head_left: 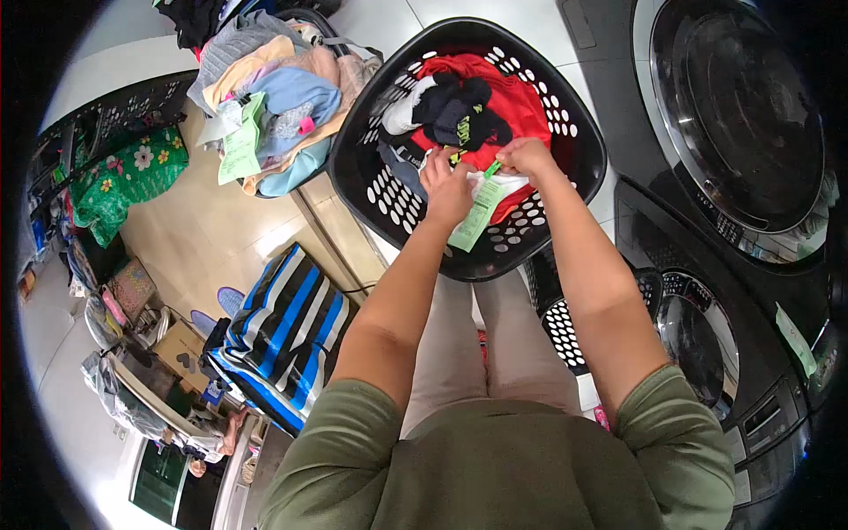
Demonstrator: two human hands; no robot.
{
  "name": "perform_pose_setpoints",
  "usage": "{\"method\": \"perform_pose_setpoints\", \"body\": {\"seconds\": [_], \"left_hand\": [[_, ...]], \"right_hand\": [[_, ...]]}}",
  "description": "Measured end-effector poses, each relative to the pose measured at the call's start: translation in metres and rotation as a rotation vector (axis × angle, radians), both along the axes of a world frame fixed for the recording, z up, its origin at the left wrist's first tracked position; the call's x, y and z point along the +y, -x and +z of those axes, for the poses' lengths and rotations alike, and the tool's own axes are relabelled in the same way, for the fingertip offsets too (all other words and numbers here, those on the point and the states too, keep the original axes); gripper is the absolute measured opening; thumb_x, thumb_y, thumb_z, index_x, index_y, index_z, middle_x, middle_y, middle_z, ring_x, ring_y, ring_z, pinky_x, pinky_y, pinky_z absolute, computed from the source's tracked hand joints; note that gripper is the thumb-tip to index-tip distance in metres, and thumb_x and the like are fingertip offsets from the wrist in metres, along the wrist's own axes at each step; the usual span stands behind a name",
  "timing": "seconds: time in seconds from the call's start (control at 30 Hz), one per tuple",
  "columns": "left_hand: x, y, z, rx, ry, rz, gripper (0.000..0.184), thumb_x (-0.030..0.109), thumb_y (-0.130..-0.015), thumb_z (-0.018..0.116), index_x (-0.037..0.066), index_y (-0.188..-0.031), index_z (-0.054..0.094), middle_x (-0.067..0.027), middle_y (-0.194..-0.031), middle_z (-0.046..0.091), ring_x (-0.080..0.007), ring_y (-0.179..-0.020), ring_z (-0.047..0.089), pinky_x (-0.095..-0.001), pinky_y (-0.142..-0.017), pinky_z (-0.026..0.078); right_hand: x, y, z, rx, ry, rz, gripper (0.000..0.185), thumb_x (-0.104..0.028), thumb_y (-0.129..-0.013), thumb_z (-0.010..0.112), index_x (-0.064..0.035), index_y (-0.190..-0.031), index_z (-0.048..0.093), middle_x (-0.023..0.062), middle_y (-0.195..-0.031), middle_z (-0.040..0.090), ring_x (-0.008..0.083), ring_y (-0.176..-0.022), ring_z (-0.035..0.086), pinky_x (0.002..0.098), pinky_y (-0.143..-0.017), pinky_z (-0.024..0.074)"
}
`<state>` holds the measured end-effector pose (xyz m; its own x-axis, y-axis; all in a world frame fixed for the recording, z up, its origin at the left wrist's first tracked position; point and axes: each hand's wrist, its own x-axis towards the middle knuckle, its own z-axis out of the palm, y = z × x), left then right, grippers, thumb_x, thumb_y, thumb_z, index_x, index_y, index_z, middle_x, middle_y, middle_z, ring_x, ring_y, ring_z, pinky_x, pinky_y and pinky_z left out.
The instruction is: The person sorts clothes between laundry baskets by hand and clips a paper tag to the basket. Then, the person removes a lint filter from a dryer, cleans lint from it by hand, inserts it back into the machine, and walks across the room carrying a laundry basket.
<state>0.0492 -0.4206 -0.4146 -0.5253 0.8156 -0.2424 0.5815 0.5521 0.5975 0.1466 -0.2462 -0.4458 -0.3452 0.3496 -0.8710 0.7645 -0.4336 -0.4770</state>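
A black plastic laundry basket [358, 181] with round holes is in front of me. Inside are a red garment [528, 99], dark socks [461, 113] with yellow-green lettering, and some grey and white cloth. My right hand [527, 161] pinches a small green clip [492, 169] over the clothes. From the clip hangs a pale green printed paper slip [478, 215], which reaches toward the basket's near rim. My left hand [448, 187] rests on the clothes left of the slip, fingers apart and partly bent; its fingertips touch dark cloth.
To the left, another heap of clothes [305, 88] carries a green slip [240, 146]. A striped blue, black and white bag [296, 327] stands at lower left. Black front-loading machines [738, 115] line the right side. Another perforated basket [565, 331] sits beside my legs.
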Motion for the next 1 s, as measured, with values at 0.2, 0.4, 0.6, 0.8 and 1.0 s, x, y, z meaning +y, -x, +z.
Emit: {"method": "perform_pose_setpoints", "body": {"seconds": [0.2,0.4,0.6,0.8,1.0], "left_hand": [[0.007,0.006,-0.001,-0.017,0.063,-0.005,0.022,0.015,-0.072,0.075,0.015,-0.094,0.068,-0.0097,-0.130,0.044,-0.0366,-0.131,0.030,-0.0552,-0.104,0.023],[0.009,0.011,-0.004,-0.034,0.075,0.030,0.024,0.022,-0.072,0.077,0.015,-0.093,0.069,-0.0092,-0.126,0.045,-0.0346,-0.127,0.034,-0.0530,-0.101,0.027],[-0.018,0.017,0.048,0.109,-0.259,0.271,0.051,0.022,-0.075,0.076,0.011,-0.120,0.057,-0.0201,-0.136,0.039,-0.0428,-0.130,0.031,-0.0512,-0.107,0.027],[-0.121,-0.049,0.049,-0.220,0.058,1.194,0.068,0.015,-0.077,0.073,-0.007,-0.131,0.038,-0.0213,-0.127,0.044,-0.0323,-0.116,0.046,-0.0437,-0.101,0.036],[-0.137,-0.049,0.058,-1.422,-0.452,1.333,0.066,-0.015,-0.072,0.053,0.005,-0.134,0.043,-0.0081,-0.112,0.057,-0.0225,-0.096,0.058,-0.0328,-0.080,0.048]], "right_hand": [[0.006,0.000,0.014,0.006,0.085,-0.093,0.006,-0.003,-0.084,0.069,0.0025,-0.082,0.068,0.0077,-0.070,0.064,0.0125,-0.057,0.058,0.0260,-0.051,0.0458],[-0.024,0.012,0.027,0.039,-0.179,0.094,0.023,-0.015,-0.077,0.078,0.0037,-0.087,0.069,0.0105,-0.075,0.068,0.0167,-0.063,0.064,0.0298,-0.060,0.0520],[-0.003,-0.018,0.078,0.276,-1.103,0.534,0.064,-0.035,-0.071,0.079,-0.0003,-0.121,0.059,0.0225,-0.114,0.060,0.0378,-0.106,0.057,0.0459,-0.094,0.0438],[0.089,-0.081,0.058,-0.100,-1.061,0.364,0.059,-0.025,-0.077,0.076,-0.0009,-0.126,0.053,0.0198,-0.114,0.061,0.0354,-0.102,0.060,0.0455,-0.088,0.0480],[0.080,-0.069,0.136,0.059,-0.102,-0.053,0.041,0.006,-0.070,0.064,-0.0005,-0.111,0.060,0.0084,-0.090,0.066,0.0214,-0.079,0.063,0.0351,-0.075,0.0512]]}}
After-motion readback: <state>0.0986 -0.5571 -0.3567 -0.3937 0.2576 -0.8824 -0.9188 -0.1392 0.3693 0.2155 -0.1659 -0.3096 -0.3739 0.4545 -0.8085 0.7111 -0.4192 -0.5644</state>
